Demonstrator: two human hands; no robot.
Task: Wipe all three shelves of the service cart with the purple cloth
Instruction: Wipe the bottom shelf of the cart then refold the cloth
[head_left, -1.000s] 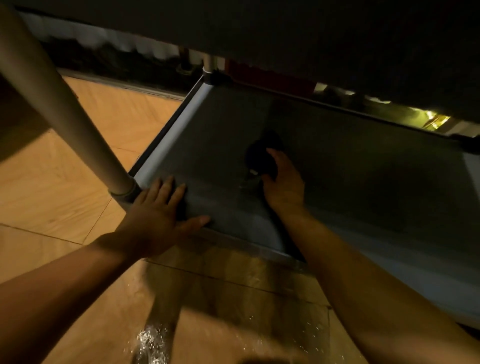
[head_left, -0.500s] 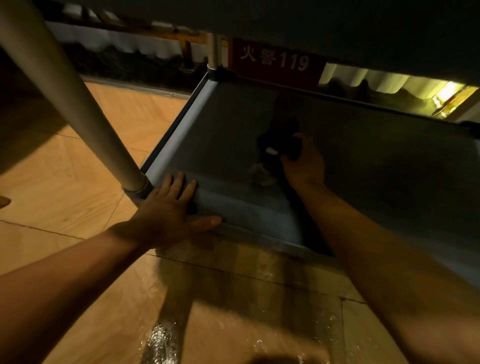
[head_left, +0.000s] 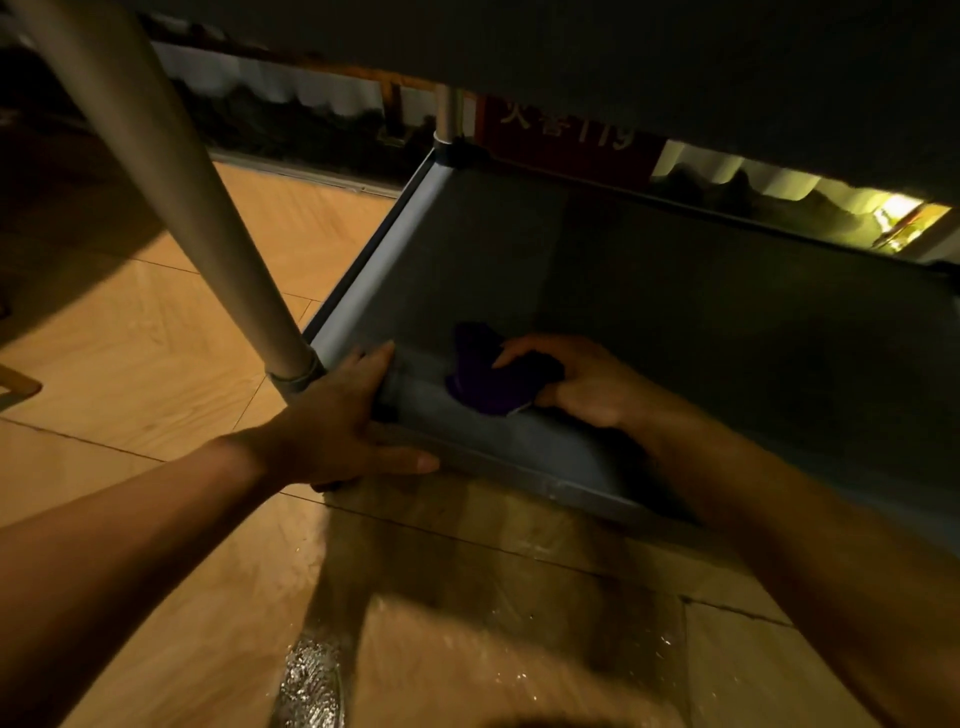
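My right hand (head_left: 576, 384) has its fingers curled over the bunched purple cloth (head_left: 491, 376), thumb under its near edge, pressing it down onto the bottom shelf (head_left: 675, 322) of the service cart. Cloth sits in the near-left corner of that shelf, right against the low front rim (head_left: 519, 447). Bunched rather than flat, I'd say so the wad gets into the angle where rim meets floor of the shelf.

My left hand (head_left: 343, 421) is spread, fingers straight, clamped round the corner of the shelf just beside the cart leg (head_left: 171, 171): fingers along the side rim, thumb stretched along the front edge underneath. Likely bracing so the cart doesn't roll while I push.

Shelf above (head_left: 571, 47) blocks the light, so the far half is dark; can't tell if it's clean.

Behind the cart: red sign (head_left: 566, 137), blurred. Wooden floor (head_left: 130, 353), a wet-looking shiny patch (head_left: 311, 680) close to me.

Judgement: lowest shelf in progress, near corner being done.
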